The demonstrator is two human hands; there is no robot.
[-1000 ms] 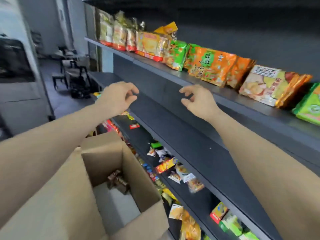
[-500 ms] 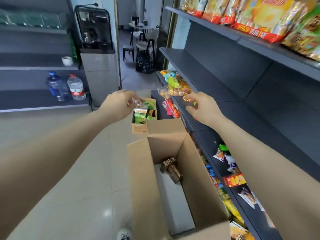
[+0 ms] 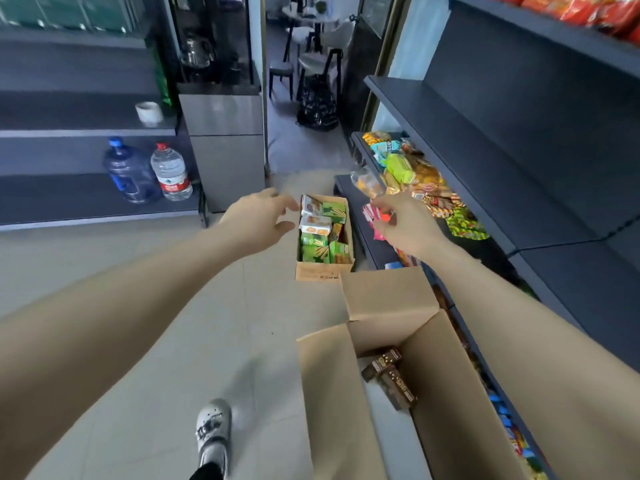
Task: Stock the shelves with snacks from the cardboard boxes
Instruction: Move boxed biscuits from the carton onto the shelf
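A small cardboard box on the floor holds several green and white snack packs. My left hand reaches toward its left side, fingers relaxed and empty. My right hand hovers to the box's right, over the low shelf edge, fingers loosely bent and holding nothing. A larger open cardboard box stands nearer me with brown chocolate packs at its bottom. Dark shelves on the right carry a pile of mixed snacks.
Two water bottles stand on a low shelf at the left. A grey cabinet with a coffee machine stands behind. Stools and a black bag fill the far doorway. My shoe is on the tiled floor.
My view swung down and left from the upper shelf to the floor. Both hands dropped from shelf height toward the small box of green packs.
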